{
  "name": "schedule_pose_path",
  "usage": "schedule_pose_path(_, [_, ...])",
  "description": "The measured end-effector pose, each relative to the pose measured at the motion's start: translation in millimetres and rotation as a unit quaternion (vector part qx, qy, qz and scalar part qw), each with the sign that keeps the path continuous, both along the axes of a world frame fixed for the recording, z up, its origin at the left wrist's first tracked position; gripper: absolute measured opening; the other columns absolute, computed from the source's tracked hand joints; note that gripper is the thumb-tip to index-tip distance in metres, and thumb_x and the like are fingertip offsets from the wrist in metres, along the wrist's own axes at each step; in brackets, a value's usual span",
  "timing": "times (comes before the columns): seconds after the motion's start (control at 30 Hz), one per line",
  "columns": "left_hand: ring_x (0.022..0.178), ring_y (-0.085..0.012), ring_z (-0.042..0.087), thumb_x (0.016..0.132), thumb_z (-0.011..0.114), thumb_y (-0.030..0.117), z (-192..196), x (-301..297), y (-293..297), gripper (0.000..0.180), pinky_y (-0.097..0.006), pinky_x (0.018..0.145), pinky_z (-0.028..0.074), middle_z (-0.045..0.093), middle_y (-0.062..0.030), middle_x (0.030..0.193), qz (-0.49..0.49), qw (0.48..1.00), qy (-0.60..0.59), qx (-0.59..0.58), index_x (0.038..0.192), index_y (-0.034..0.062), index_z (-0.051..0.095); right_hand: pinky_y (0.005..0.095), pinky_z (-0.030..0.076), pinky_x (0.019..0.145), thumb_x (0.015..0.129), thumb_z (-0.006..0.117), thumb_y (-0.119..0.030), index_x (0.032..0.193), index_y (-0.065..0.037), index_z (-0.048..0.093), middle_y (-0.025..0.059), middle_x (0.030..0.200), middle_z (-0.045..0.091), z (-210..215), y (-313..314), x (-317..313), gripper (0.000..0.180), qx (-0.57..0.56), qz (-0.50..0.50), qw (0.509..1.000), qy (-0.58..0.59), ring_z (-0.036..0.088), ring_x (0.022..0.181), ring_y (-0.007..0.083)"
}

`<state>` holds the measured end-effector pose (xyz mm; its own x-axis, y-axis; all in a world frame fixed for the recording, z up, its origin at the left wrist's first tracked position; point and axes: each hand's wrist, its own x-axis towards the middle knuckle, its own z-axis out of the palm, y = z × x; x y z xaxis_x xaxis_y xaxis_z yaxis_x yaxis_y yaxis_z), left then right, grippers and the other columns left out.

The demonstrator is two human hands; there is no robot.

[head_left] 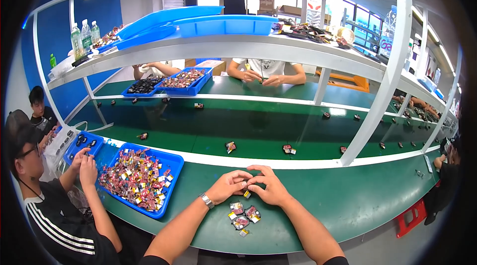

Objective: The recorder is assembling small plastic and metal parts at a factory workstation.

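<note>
Fingertips of our left hand [227, 185] and right hand [268, 188] meet, pinched narrow on one small part [247, 193]; only a yellowish corner shows under the fingers, rest hidden. Both hands sit low on the green bench mat [348, 200].

Step, our judgement: mid-assembly or a close check of one unit, held betw. both sets of fingertips. Next move prob. calls for a fine two-finger grip and a steady wrist, since the piece is tiny and partly covered.

Just below the fingers, toward us: small cluster of like parts [242, 215], approx. four, flat squarish bodies, red-grey w/ yellow tabs, look like glossy wrap. Wristwatch [206, 200] on left wrist, metal band.

Left of the fingers: blue plastic tray [173, 175], shallow, rigid, heaped w/ the same mixed red/yellow pieces. Beyond it a co-worker's hands [84, 163] in a striped dark sleeve work by a smaller blue tray [82, 144].

Beyond the fingers: white strip, then dark green conveyor belt [258, 126], smooth and shiny, single units spaced along it. Above, white shelf [223, 46] w/ blue lids and bottles.
</note>
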<state>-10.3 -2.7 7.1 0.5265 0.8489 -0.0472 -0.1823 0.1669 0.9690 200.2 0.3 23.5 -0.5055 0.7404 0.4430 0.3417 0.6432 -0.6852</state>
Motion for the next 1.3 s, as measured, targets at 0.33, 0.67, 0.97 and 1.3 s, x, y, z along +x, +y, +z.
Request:
schedule_pose_path(0.33, [0.094,-0.0143,0.064,0.097,0.055,0.008,-7.9,0.1,4.2,0.012,-0.030,0.081,0.056,0.064,-0.0067,0.104,0.023,1.000,-0.009,0.007,0.109,0.0042,0.053,0.0390,0.038,0.105,0.086,0.067,-0.012,0.095,-0.006,0.070,0.0097,0.130,0.055,-15.7,9.0,2.6,0.011,-0.077,0.033,0.994,0.067,0.048,0.125,0.0253])
schedule_pose_path(0.67, [0.096,-0.0134,0.063,0.097,0.054,0.008,-11.4,-0.1,8.2,0.010,-0.028,0.082,0.055,0.064,-0.0063,0.105,0.009,1.000,-0.016,-0.012,0.107,0.0049,0.054,0.0374,0.042,0.099,0.087,0.067,-0.014,0.096,-0.007,0.070,0.0100,0.128,0.056,-17.3,8.6,3.0,0.011,-0.097,0.021,0.993,0.065,0.051,0.121,0.0250])
schedule_pose_path(0.97, [0.104,-0.0147,0.061,0.098,0.050,0.007,-13.1,0.5,9.0,0.016,-0.032,0.090,0.051,0.061,-0.0065,0.116,0.015,0.996,-0.088,-0.023,0.114,0.0051,0.053,0.0372,0.049,0.093,0.080,0.073,-0.012,0.091,-0.007,0.071,0.0074,0.118,0.059,-7.3,-2.9,-12.5,0.012,0.072,-0.089,0.993,0.014,0.053,0.113,0.0270])
schedule_pose_path(1.3, [0.105,-0.0158,0.059,0.097,0.051,0.007,-4.0,4.4,4.4,0.022,-0.033,0.091,0.051,0.059,-0.0072,0.115,0.022,0.992,-0.126,-0.020,0.119,0.0049,0.053,0.0375,0.049,0.092,0.076,0.075,-0.010,0.089,-0.009,0.073,0.0054,0.117,0.063,-14.0,-6.0,-18.2,0.013,0.078,-0.115,0.989,0.051,0.055,0.112,0.0259])
